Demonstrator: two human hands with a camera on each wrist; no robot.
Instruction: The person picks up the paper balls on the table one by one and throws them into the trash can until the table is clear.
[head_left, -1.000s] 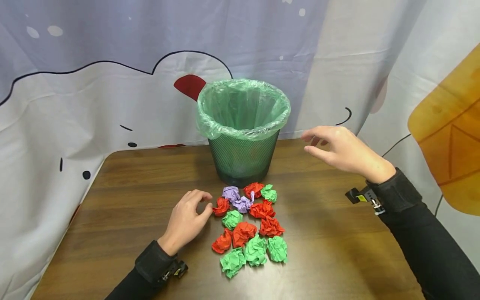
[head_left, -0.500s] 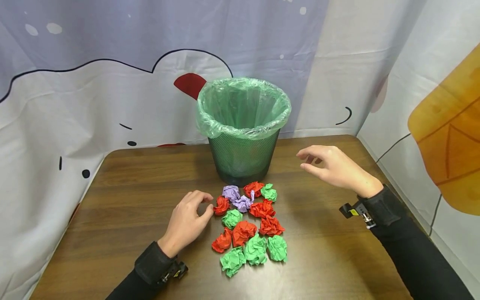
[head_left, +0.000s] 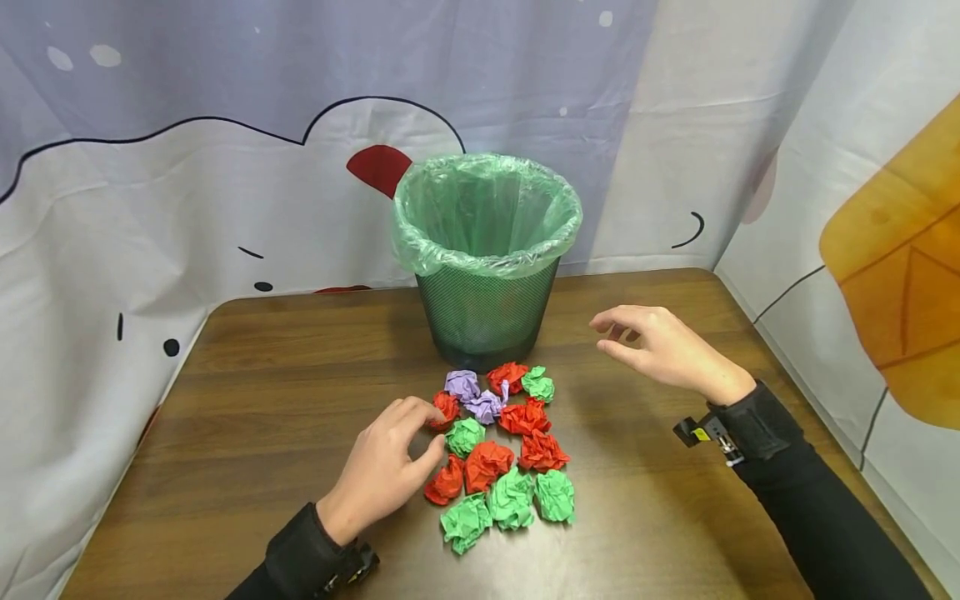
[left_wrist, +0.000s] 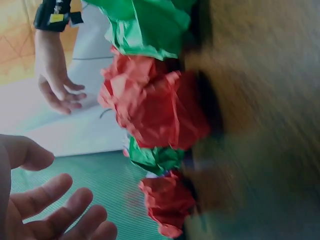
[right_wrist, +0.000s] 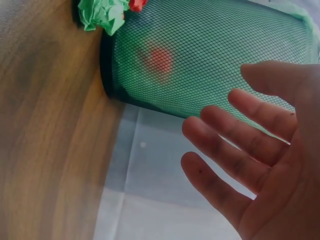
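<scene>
One crumpled red paper ball point(head_left: 447, 403) lies near the relaxed left hand point(head_left: 384, 461); the loose-fingered right hand point(head_left: 663, 346) hovers by a green-lined mesh wastebasket point(head_left: 483, 312).

Black sleeves point(head_left: 832, 525), wide black wristbands point(head_left: 761, 420)

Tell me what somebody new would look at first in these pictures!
Most likely the bin with its shiny green bag, at the back of the wooden table in front of the patterned curtain. Next, perhaps, the crumpled red, green and purple paper balls, clustered on the table just in front of it. Then the left hand by the cluster's left edge and the right hand right of the bin.
</scene>
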